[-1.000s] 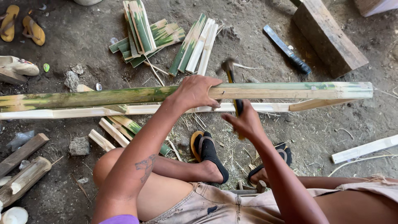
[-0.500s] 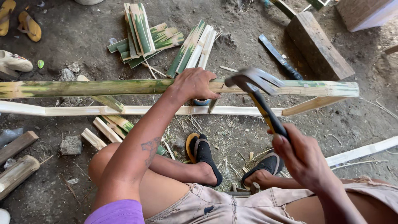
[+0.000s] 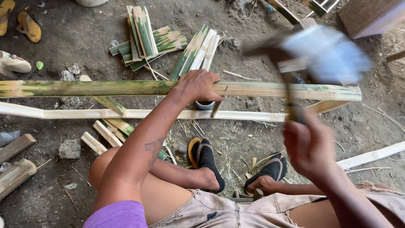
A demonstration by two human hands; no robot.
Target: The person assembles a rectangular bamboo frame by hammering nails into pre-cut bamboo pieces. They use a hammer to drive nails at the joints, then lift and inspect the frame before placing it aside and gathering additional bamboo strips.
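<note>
Pinning the long green bamboo pole [image 3: 126,88] against the dirt floor [image 3: 63,46], the left hand [image 3: 199,85] lies palm-down over it with fingers curled round the far edge, closed on the pole near its middle. The pole runs across the view from left to right, just above a paler split bamboo slat [image 3: 139,114] that lies parallel to it, with short slanted pieces bridging the two. Bamboo of this kind should be stiff and fairly light for its length, smooth-skinned and a little slippery on the green side, and prone to splitting along the grain — so a flat, pressing hold from above looks the sound way to steady it. The right hand [image 3: 310,147] is raised close to the camera, fist closed round the handle of a hammer [image 3: 314,55]; the hammer's head is heavily blurred, so its exact shape is hard to tell. That tool likely carries its weight in the head and wants a grip low on the handle, as here. Left forearm reaches straight out, elbow above the knee; right wrist is cocked upward. A small cup-like container [image 3: 204,104] sits under the left hand between pole and slat — contents unclear. Cut bamboo strips [image 3: 147,36] lie piled beyond.
</note>
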